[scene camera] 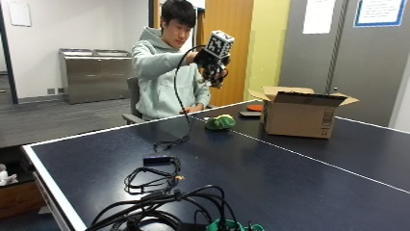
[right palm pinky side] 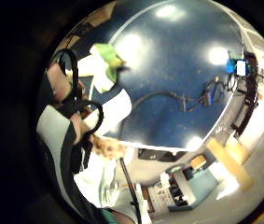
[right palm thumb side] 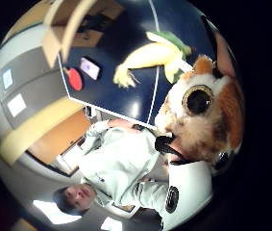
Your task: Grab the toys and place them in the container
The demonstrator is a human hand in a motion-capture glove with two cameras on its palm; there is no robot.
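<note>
Over the table (scene camera: 269, 183) edge — right hand (scene camera: 211, 65) grips owl toy (right palm thumb side: 203, 118) aloft.

Red paddle (scene camera: 255, 108) and phone (scene camera: 249, 114) at nine o'clock of box; cable coils (scene camera: 152, 177) on table (scene camera: 307, 183).

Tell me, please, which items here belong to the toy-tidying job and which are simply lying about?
Job:
- gloved right hand, gripping the orange-and-white furry owl toy
- yellow-green plush toy
- open cardboard box

Lying about:
- black cables
- red paddle
- phone
</note>
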